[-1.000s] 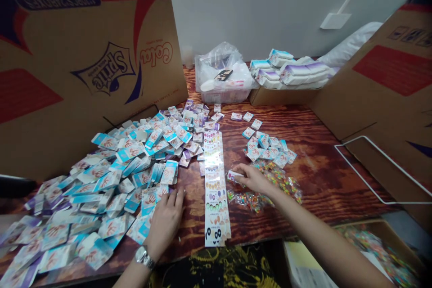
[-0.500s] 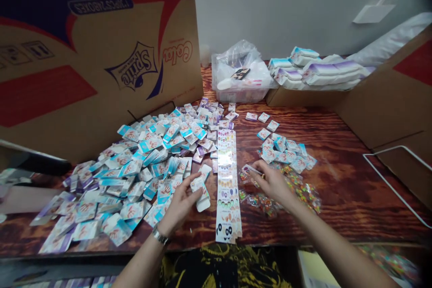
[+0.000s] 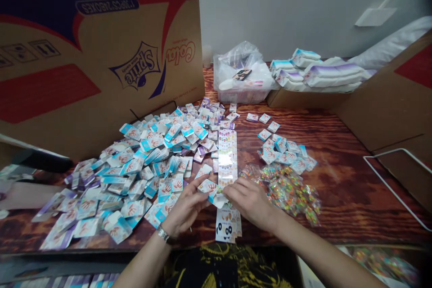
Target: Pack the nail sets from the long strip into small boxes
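Note:
My left hand (image 3: 185, 207) and my right hand (image 3: 248, 200) meet above a long strip of printed sticker sheets (image 3: 227, 157), covering its lower part. Between their fingers is a small white and teal packet (image 3: 207, 186) with a red hand print. A large heap of similar packets (image 3: 135, 180) spreads left of my left hand. To the right of my right hand lies a scattered bed of small, multicoloured plastic packets (image 3: 286, 191). A smaller group of white and teal packets (image 3: 280, 153) sits beyond it.
A Sprite cardboard box flap (image 3: 101, 54) stands along the left of the wooden table (image 3: 337, 198). At the back are a plastic tub with a clear bag (image 3: 243, 78) and stacked wrapped packs (image 3: 320, 74) on a carton. A white wire frame (image 3: 394, 184) lies right.
My right hand has moved left off the multicoloured packets and now meets my left hand over the strip. My left hand has moved slightly right, with the packet between them.

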The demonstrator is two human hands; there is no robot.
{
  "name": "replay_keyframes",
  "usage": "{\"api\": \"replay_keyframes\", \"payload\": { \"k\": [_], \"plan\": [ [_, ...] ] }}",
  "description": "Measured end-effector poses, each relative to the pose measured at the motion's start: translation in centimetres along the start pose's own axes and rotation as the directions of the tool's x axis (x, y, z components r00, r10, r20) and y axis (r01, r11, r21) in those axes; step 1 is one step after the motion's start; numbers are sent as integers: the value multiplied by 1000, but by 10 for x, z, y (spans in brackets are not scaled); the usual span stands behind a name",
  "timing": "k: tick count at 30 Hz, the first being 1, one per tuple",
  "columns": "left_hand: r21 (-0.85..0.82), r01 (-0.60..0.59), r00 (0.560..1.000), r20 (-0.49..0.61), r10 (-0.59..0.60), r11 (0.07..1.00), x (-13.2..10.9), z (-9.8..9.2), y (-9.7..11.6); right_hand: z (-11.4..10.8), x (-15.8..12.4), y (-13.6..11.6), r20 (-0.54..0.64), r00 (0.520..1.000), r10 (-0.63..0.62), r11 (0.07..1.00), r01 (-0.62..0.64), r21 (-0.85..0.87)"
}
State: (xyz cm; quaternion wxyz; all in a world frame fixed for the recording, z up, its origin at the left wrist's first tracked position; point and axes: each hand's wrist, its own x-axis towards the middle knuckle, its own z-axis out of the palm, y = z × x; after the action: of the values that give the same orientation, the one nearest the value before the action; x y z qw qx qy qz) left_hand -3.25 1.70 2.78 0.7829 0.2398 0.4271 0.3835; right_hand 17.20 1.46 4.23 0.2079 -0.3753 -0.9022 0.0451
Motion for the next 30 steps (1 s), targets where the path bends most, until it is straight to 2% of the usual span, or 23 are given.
{"api": "replay_keyframes", "payload": {
  "k": [4,8,13,16,18,21,23,25,27,28,30],
  "plan": [
    [84,-65,998,2,66,994,-2,-5,2,-9,1,4,-49,995,-89,990,83,-113],
    [132,-131,991,-20,135,983,-1,-6,4,-15,1,5,-51,988,-146,979,137,-150],
    [235,-233,972,82,219,944,0,-8,3,-18,1,5,-14,974,-227,957,221,-189],
    [296,-266,964,99,247,918,2,-9,2,-19,2,5,-5,968,-251,955,247,-166],
    [312,-293,956,97,277,904,3,-11,2,-20,3,5,-22,982,-188,979,186,-86],
    [320,-335,942,115,315,886,4,-13,3,-19,3,8,-26,999,47,990,-44,133],
    [337,-350,937,132,324,874,3,-14,4,-18,4,11,53,968,243,908,-247,337],
    [375,-365,931,143,336,852,3,-14,5,-16,4,14,171,914,369,768,-403,497],
    [441,-393,918,144,369,807,3,-14,4,-15,5,17,246,878,411,674,-475,566],
    [485,-416,905,143,399,769,2,-14,3,-15,6,18,261,873,412,662,-484,572],
    [599,-477,859,163,485,644,2,-15,0,-17,8,18,268,883,386,694,-469,546]
  ]
}}
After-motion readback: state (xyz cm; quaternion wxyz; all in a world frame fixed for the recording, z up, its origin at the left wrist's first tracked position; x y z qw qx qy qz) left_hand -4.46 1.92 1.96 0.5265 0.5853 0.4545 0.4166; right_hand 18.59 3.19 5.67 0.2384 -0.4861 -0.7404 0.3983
